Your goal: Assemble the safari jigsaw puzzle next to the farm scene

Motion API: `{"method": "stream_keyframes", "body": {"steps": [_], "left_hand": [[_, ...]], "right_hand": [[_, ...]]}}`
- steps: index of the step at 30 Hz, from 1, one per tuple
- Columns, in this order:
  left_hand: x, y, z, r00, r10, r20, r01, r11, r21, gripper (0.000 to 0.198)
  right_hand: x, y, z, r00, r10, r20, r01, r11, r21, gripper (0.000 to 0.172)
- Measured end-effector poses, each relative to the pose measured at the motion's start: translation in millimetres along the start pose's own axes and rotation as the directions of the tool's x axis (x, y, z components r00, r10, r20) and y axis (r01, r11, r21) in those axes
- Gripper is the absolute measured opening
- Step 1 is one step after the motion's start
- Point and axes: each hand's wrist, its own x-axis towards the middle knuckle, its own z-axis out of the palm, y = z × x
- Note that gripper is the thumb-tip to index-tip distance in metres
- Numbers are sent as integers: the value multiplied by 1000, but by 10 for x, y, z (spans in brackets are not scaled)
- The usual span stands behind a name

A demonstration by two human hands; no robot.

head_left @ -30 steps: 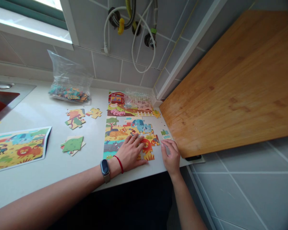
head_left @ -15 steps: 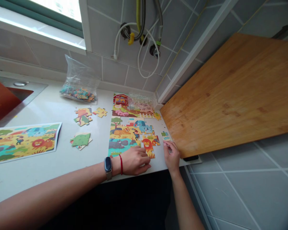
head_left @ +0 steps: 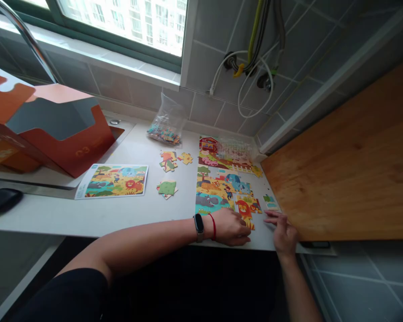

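A partly joined jigsaw puzzle (head_left: 211, 188) of safari animals lies on the white counter. My left hand (head_left: 230, 226), with a smart band and a red cord at the wrist, rests over its lower edge, fingers bent and lying down. Just above the fingers is a section with a red-maned lion (head_left: 243, 208). My right hand (head_left: 284, 232) is to the right of the puzzle, beside the wooden board, its fingers stretched out to the left and holding nothing visible. Slightly beyond those fingertips lie loose green and pale blue pieces (head_left: 270, 201).
A farm-scene puzzle (head_left: 210, 156) lies behind, partly under clear plastic (head_left: 235, 147). Loose pieces (head_left: 167, 188), a bag of pieces (head_left: 164, 132), a reference picture (head_left: 117, 181) and an orange box (head_left: 70, 152) are to the left. A large wooden board (head_left: 349, 179) bounds the right side.
My view has swung left, bringing the orange box and more window into sight. The right hand's fingers have gone from pinched together near the loose pieces to stretched out. The left hand stays at the puzzle.
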Motion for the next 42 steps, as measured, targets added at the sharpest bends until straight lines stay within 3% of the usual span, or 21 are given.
{"method": "stream_keyframes", "body": {"steps": [2, 8, 10, 12, 14, 17, 20, 22, 23, 25, 30, 35, 37, 40, 42], "left_hand": [[-4, 1, -20, 999, -34, -27, 34, 999, 7, 24], [10, -105, -159, 978, -193, -74, 196, 980, 37, 31], [22, -192, -225, 955, -280, -98, 286, 957, 46, 31], [26, -325, -296, 903, -406, -140, 416, 908, 52, 31], [5, -505, -366, 799, -563, -210, 584, 810, 50, 33], [-91, -819, -455, 572, -756, -318, 801, 599, 17, 50], [-217, -1078, -511, 353, -884, -305, 929, 369, 6, 69], [-273, -1165, -519, 253, -932, -257, 967, 255, 28, 75], [-286, -1178, -512, 234, -943, -236, 972, 232, 39, 77], [-280, -1151, -472, 257, -943, -213, 966, 252, 51, 78], [-163, -942, -335, 387, -902, -189, 922, 383, 59, 79], [-177, -796, -435, 454, -867, -208, 890, 454, 48, 73], [-356, -750, -510, 467, -856, -221, 883, 463, 73, 66], [-853, -702, -541, 497, -838, -226, 868, 484, 114, 51], [-1247, -711, -514, 581, -763, -283, 811, 573, 122, 40]], "right_hand": [[-21, -29, -12, 1000, -4, -2, 4, 1000, -14, 74], [-30, 30, -22, 979, 179, -96, -170, 981, 89, 39], [-23, 74, -25, 970, 221, -98, -207, 969, 135, 36], [-12, 107, -24, 967, 236, -96, -222, 966, 133, 35], [3, 121, -18, 974, 202, -104, -193, 977, 92, 37], [26, 110, -3, 993, 72, -95, -74, 997, -24, 51], [40, 89, 14, 999, -9, -50, 4, 994, -106, 62], [42, 84, 27, 999, -35, -33, 31, 992, -122, 66], [41, 84, 32, 999, -45, -29, 41, 991, -124, 68], [38, 85, 42, 998, -58, -27, 55, 991, -124, 71], [28, 65, 44, 997, -71, -10, 69, 991, -119, 70], [28, 27, 37, 995, -100, -14, 98, 989, -114, 67], [25, 17, 39, 994, -111, -17, 108, 988, -106, 65], [6, -7, 48, 995, -95, -17, 93, 991, -96, 59], [-7, -35, 54, 997, -80, -13, 78, 993, -92, 54]]}}
